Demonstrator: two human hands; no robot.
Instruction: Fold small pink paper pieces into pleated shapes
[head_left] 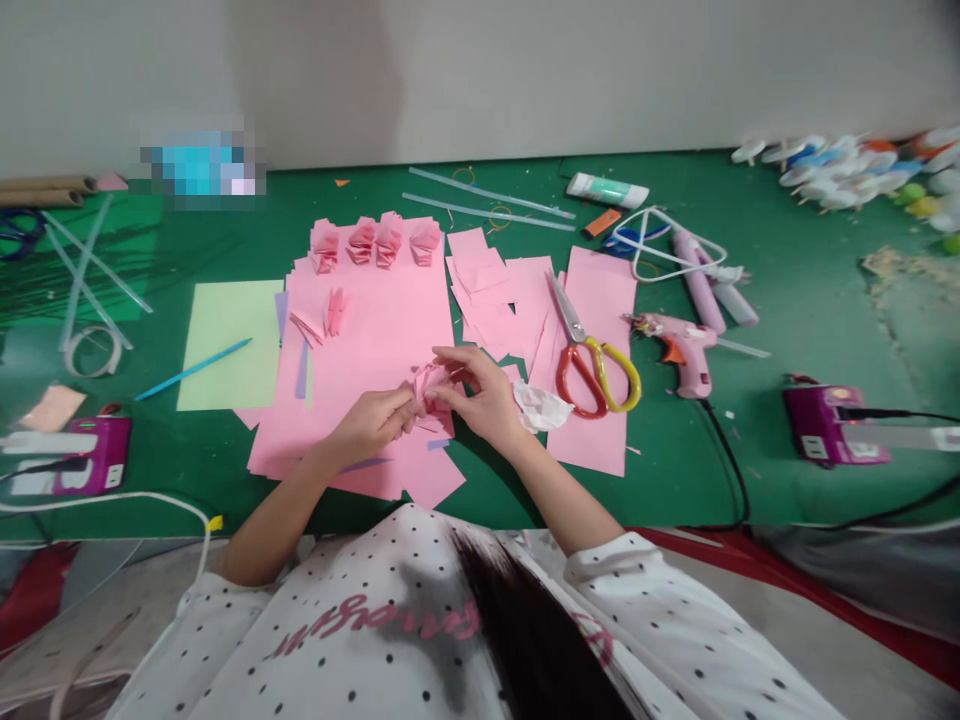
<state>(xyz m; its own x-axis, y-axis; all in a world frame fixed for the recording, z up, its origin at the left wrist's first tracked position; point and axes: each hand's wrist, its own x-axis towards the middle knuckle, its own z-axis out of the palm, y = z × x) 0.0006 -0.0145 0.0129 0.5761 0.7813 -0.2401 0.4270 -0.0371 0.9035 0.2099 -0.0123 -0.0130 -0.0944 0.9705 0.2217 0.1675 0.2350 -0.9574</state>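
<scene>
Between my hands is a folded pink paper piece [429, 384], pleated and partly hidden by my fingers. My left hand [384, 418] pinches its lower left side. My right hand [480, 388] has its thumb and fingers closed on the right side of the same piece. Beneath them lies a stack of pink paper sheets [390, 320]. On the stack's far edge stand several folded pink paper pieces [388, 240], and nearer to me are more pleated pieces [334, 312]. A crumpled white tissue [541, 408] lies just right of my right hand.
Scissors [592, 360] with red and yellow handles lie on pink paper at the right, near a pink glue gun [682, 355]. Cut pink pieces [480, 280] lie behind my right hand. A blue pencil [193, 369] crosses a pale green sheet [225, 320]. Purple power strips [836, 425] flank the green table.
</scene>
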